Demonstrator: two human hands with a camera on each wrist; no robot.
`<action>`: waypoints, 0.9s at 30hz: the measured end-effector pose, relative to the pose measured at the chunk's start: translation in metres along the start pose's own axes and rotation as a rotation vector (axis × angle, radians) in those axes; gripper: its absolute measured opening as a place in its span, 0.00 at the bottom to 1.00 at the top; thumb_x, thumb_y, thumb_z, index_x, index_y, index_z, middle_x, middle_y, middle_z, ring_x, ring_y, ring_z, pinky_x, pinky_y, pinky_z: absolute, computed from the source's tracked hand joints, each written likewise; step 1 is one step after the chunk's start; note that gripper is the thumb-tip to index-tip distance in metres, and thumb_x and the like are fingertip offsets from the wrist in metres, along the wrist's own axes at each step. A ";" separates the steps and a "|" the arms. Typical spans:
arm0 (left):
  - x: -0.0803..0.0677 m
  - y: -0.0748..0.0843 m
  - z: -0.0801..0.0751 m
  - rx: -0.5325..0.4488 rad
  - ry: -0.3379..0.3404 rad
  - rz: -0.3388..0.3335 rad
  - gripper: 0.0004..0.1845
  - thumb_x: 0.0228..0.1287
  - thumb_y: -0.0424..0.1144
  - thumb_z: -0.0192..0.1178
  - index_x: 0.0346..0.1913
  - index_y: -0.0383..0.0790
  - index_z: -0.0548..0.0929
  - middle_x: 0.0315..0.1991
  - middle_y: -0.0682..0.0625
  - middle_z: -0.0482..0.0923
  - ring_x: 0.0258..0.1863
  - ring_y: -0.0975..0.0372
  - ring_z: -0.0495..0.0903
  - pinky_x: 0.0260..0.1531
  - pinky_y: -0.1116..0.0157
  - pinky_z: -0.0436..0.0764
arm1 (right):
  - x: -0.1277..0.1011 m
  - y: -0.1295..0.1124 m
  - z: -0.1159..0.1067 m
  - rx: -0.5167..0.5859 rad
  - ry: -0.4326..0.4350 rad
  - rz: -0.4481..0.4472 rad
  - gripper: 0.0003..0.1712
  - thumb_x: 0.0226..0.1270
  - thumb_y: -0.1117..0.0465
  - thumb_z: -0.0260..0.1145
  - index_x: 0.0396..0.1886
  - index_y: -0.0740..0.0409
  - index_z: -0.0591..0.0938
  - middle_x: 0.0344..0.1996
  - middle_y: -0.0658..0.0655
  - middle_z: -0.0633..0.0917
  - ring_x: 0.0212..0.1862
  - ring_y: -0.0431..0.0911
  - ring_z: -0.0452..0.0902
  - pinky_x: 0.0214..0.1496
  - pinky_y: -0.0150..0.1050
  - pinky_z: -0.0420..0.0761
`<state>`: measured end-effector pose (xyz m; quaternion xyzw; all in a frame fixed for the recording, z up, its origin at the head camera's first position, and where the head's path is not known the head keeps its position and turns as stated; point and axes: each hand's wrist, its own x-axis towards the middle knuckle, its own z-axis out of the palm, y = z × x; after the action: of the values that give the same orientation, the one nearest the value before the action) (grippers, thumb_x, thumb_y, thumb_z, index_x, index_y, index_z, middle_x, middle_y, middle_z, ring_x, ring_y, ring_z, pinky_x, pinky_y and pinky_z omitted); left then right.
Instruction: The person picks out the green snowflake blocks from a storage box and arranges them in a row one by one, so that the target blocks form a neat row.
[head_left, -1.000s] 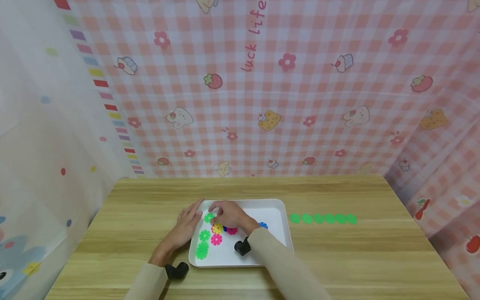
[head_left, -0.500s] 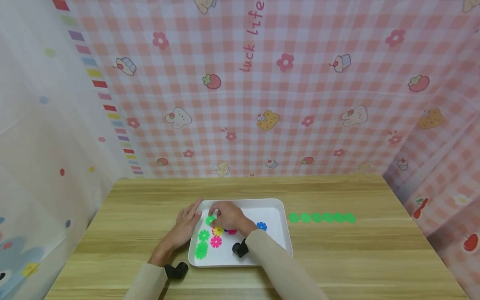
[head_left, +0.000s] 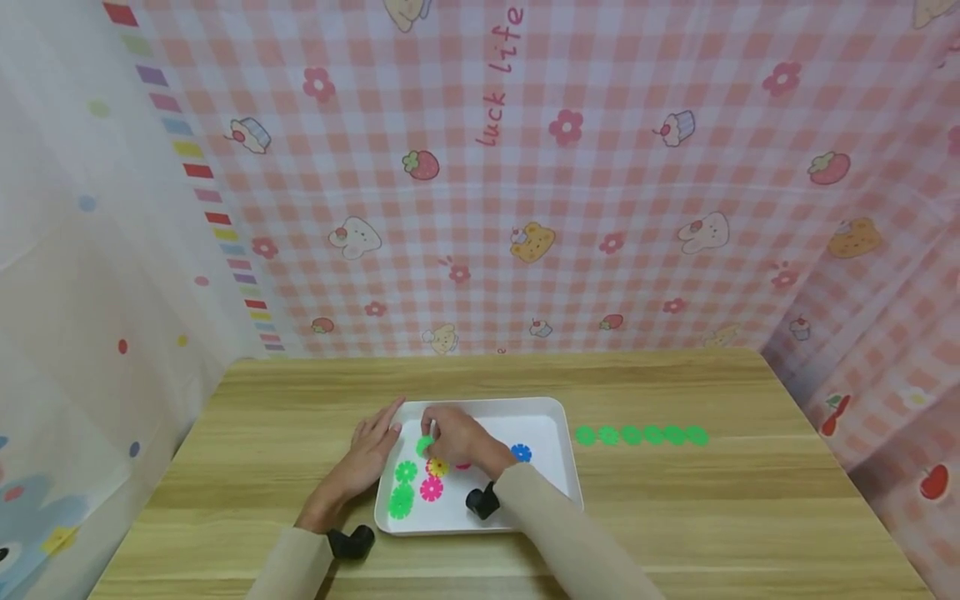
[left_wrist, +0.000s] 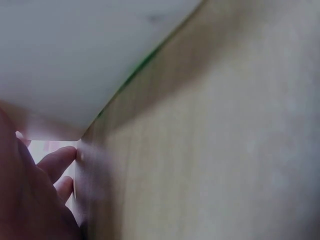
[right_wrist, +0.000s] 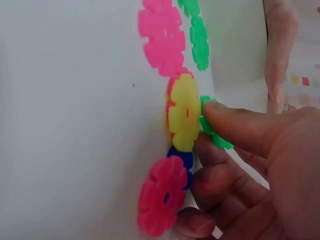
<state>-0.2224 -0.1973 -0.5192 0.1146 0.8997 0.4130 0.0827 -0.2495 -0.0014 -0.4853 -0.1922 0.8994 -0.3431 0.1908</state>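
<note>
Right then, your right hand [head_left: 457, 437] sat over the left half of the white tray [head_left: 551, 492], and the green snowflake disc [head_left: 424, 446] lay at its fingertips, on the side toward your left hand. In the right wrist view your thumb and a finger were pinched on that green snowflake disc [right_wrist: 214, 131], which stood nearly on edge and tilted rather than flat on the tray floor, with its rim just beside the yellow disc [right_wrist: 185, 112]. Your other fingers were curled loosely under, close to a blue disc [right_wrist: 185, 161] and a pink disc [right_wrist: 162, 197] that overlapped below the yellow one. So that hand was closed on the piece in a fingertip pinch, not a full grasp.

Your left hand [head_left: 371, 458] lay flat and relaxed, fingers straight, along the tray's left edge, touching the rim and holding nothing. The left wrist view showed only fingertips [left_wrist: 57, 162] against the tray wall [left_wrist: 75, 60] and the wooden table [head_left: 675, 500], so I judged its state from the head view.

Of the two, your right hand was plainly the nearer to the piece, since it had it already. More green discs [head_left: 403, 487] lay flat in the tray just nearer you than the pinch, a second pink disc [head_left: 431, 489] beside them. Well apart, out on the table to the right of the tray, a row of green discs [head_left: 641, 435] ran left to right.
</note>
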 end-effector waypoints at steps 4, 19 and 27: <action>0.000 -0.001 0.000 -0.001 -0.008 -0.007 0.29 0.82 0.51 0.32 0.80 0.50 0.48 0.79 0.41 0.48 0.78 0.46 0.40 0.73 0.43 0.27 | -0.003 0.001 -0.004 0.016 0.001 0.029 0.10 0.63 0.64 0.72 0.38 0.51 0.78 0.28 0.51 0.78 0.28 0.42 0.74 0.26 0.33 0.75; -0.001 0.002 0.001 -0.011 -0.002 -0.012 0.29 0.82 0.50 0.32 0.80 0.49 0.48 0.80 0.43 0.46 0.79 0.45 0.40 0.73 0.43 0.26 | -0.028 0.019 -0.048 0.112 0.044 0.003 0.09 0.64 0.65 0.71 0.40 0.50 0.81 0.27 0.50 0.79 0.29 0.43 0.72 0.31 0.34 0.72; 0.000 0.002 0.001 -0.010 -0.011 -0.021 0.29 0.82 0.51 0.32 0.80 0.50 0.48 0.80 0.43 0.46 0.79 0.45 0.39 0.73 0.44 0.25 | -0.047 0.037 -0.074 0.115 0.100 -0.039 0.08 0.63 0.64 0.71 0.40 0.52 0.81 0.25 0.51 0.78 0.28 0.43 0.70 0.28 0.34 0.70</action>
<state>-0.2214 -0.1951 -0.5182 0.1072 0.8983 0.4160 0.0926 -0.2528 0.0869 -0.4498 -0.1809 0.8827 -0.4071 0.1495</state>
